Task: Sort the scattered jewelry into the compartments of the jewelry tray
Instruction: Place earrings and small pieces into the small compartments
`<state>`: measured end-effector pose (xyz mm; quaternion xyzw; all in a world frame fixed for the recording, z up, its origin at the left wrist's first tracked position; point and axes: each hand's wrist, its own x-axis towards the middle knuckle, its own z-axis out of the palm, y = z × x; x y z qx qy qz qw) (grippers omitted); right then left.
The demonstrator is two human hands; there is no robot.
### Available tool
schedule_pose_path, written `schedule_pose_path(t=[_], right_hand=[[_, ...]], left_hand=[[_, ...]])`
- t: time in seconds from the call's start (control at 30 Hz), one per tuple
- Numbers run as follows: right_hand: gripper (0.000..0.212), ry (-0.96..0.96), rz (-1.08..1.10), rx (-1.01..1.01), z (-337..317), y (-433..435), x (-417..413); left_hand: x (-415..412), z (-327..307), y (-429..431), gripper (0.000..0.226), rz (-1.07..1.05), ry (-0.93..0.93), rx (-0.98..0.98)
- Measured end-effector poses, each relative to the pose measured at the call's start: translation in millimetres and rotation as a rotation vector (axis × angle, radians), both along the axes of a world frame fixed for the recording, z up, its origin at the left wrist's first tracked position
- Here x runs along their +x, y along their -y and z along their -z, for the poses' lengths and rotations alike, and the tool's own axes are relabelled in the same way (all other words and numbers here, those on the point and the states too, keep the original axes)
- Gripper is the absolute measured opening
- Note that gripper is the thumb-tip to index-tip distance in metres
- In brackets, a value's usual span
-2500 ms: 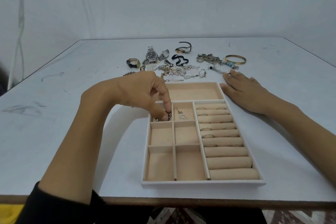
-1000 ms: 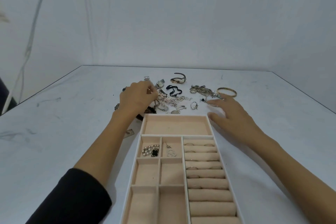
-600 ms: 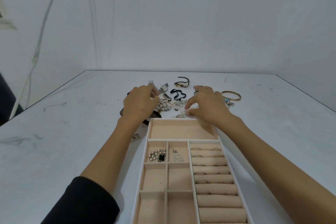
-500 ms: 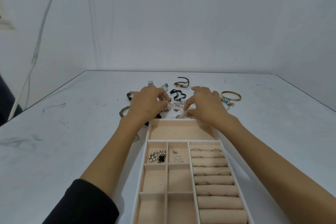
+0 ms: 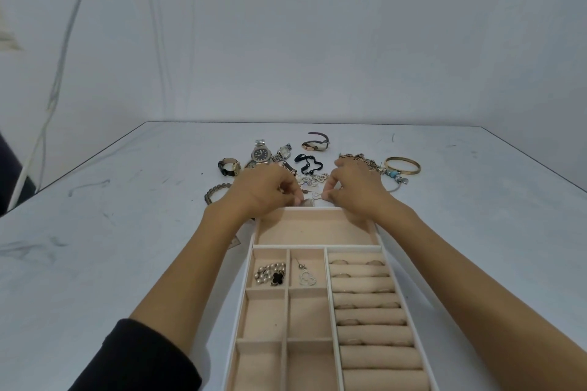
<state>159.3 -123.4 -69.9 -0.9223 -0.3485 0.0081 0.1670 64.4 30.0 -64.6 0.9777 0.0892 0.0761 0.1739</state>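
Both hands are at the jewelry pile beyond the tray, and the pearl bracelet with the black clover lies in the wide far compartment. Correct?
Wrong compartment. The head view shows the pearl bracelet in the first small compartment on the left, next to the wide far compartment, which looks empty. The left hand and right hand are at the pile beyond the tray.

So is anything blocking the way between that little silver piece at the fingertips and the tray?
Only the tray's low far wall, right next to the small silver piece at the fingertips of the left hand and right hand. Just behind it, the wide compartment shows nothing inside.
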Motion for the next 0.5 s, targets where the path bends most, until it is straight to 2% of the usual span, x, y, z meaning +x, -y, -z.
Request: schedule_pose_path(t=[0.1, 0.3, 0.5], right_hand=[[0.014, -0.006, 0.008, 0.006, 0, 1, -1], [0.017, 0.067, 0.005, 0.131, 0, 2, -1], [0.016, -0.012, -0.009, 0.446, -7, 8, -1]], left_hand=[[1, 5, -1, 0.006, -0.029, 0.052, -0.021], [0, 2, -4, 0.015, -0.044, 0.263, -0.238], [1, -7, 1, 0.006, -0.034, 0.465, -0.352]])
